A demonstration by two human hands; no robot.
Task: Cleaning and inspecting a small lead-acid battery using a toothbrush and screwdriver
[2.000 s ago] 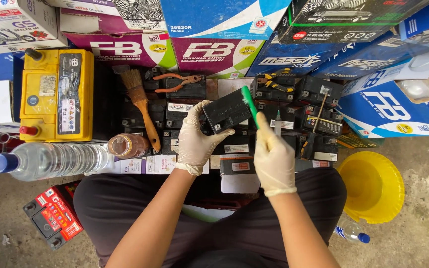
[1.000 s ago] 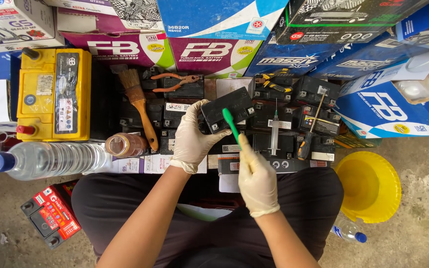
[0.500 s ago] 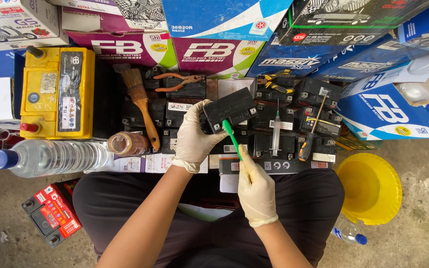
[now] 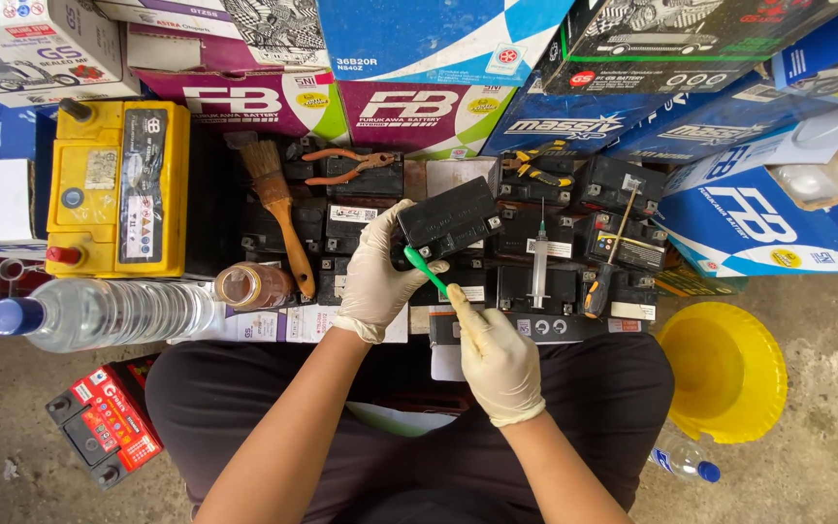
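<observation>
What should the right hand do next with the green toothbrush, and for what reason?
Probably draw the green toothbrush along the lower edge of the small black battery. The left hand holds that battery tilted up, and the right hand has the brush tip right at its near edge, so scrubbing there looks likely.

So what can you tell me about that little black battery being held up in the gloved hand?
The small black battery is a boxy block, plastic by the look of it, with a pale metal terminal at two corners of the face shown. The gloved left hand grips its left end and holds it tilted above rows of similar black batteries. The green brush in the gloved right hand meets its lower edge.
</observation>
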